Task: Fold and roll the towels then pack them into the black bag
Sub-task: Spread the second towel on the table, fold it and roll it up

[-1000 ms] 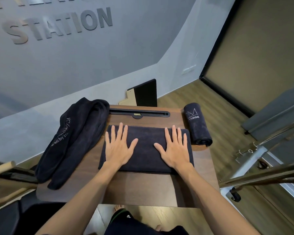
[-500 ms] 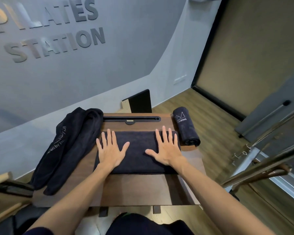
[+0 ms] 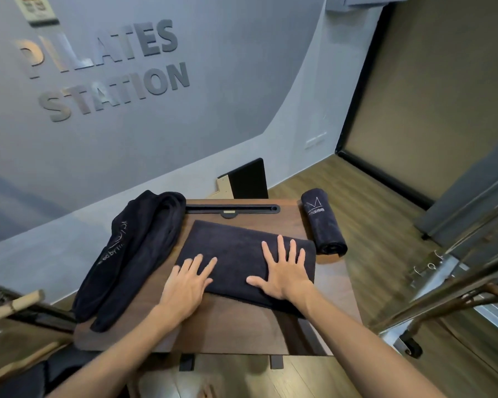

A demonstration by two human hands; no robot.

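Observation:
A dark folded towel [image 3: 236,248] lies flat and a little askew on the small wooden table [image 3: 242,328]. My left hand [image 3: 189,280] rests with spread fingers on the towel's near left corner. My right hand [image 3: 283,271] presses flat on its right part. A rolled dark towel [image 3: 324,225] with a pale logo lies at the table's right edge. A black bag [image 3: 127,254] with pale lettering lies limp along the table's left edge and hangs over it.
A black slotted holder [image 3: 232,209] runs along the table's far edge. A dark board [image 3: 247,179] leans on the grey wall behind. Metal frame bars [image 3: 443,288] stand to the right, a wooden handle [image 3: 12,307] to the left. Wood floor surrounds the table.
The towel has turned so its right end sits nearer me. My left hand slid back to the near left corner. The camera tilted up.

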